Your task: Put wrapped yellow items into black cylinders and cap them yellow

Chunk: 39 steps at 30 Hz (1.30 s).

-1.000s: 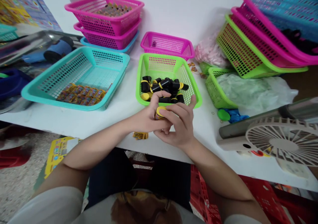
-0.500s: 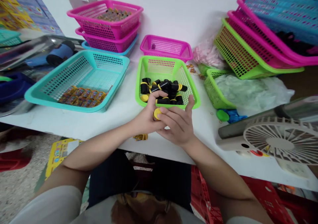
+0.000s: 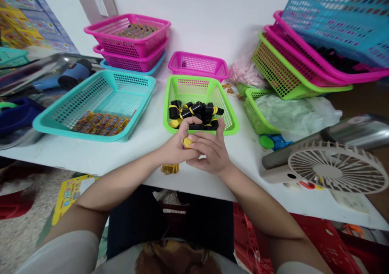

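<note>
My left hand point(image 3: 175, 146) and my right hand point(image 3: 209, 152) meet over the white table point(image 3: 121, 156), both closed around one small tube with a yellow cap point(image 3: 187, 142); only the cap shows between the fingers. Just beyond them stands a green basket point(image 3: 228, 116) holding several black tubes with yellow bands point(image 3: 194, 112). A small stack of yellow printed labels point(image 3: 170, 168) lies at the table's front edge beside my left wrist.
A teal basket point(image 3: 54, 122) with rows of wrapped pieces point(image 3: 100, 123) sits at the left. Stacked pink baskets point(image 3: 130, 43) and a small pink basket point(image 3: 197, 65) stand behind. At the right are tilted baskets point(image 3: 288, 71), a plastic bag point(image 3: 294, 112) and a fan point(image 3: 331, 170).
The view has tilted up and drawn back slightly. Both hands stay together on the yellow-capped tube, with the fingers shifting around it.
</note>
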Available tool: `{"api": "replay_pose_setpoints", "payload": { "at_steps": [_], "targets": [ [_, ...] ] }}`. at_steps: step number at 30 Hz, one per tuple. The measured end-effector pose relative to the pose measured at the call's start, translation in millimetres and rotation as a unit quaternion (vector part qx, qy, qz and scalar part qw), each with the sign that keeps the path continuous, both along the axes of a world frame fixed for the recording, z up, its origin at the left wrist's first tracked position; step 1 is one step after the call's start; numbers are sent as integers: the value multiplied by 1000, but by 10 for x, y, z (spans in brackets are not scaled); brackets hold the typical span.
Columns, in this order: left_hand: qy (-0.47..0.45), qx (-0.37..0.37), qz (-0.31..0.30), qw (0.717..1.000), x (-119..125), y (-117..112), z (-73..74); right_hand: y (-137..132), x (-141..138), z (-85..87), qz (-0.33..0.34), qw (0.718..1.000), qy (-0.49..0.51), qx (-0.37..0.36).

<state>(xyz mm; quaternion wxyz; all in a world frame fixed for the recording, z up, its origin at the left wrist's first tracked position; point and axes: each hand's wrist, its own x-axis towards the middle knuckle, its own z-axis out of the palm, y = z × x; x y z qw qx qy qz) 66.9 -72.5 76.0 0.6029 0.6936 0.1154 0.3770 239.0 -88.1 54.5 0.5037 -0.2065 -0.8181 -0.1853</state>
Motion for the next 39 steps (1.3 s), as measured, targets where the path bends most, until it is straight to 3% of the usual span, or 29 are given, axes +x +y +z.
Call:
{"api": "replay_pose_setpoints", "payload": {
  "at_steps": [5,10,16,19,22,25,27,29,30,33,35,39],
  "targets": [
    [-1,83,214,973,103,-2,-98,-27,-21,39,-129,986,-48,98],
    [12,120,335,935,142,-109,-193,-84,-95,81,-135,986,-43,87],
    [27,173,359,917,151,-106,-238,-71,-149,75,-154,985,-31,76],
    [-3,278,334,901,149,-35,-205,-27,-77,51,-143,987,-24,65],
    [19,331,343,879,97,-6,-61,42,55,16,-126,991,-5,45],
    [129,293,325,890,-66,-22,176,138,205,10,-112,994,-5,-8],
    [190,282,318,885,-263,-9,342,216,300,51,-124,988,-20,-86],
    [239,274,346,865,-535,61,493,298,376,137,-185,961,-17,-203],
    [267,265,367,851,-695,125,560,340,404,194,-236,933,-17,-270],
    [375,199,428,798,-1205,420,716,476,435,395,-370,792,-114,-471],
    [460,117,448,757,-1506,668,758,591,420,523,-363,706,-224,-565],
    [548,50,449,704,-1874,1103,671,881,374,683,-264,655,-317,-633]
  ]
}}
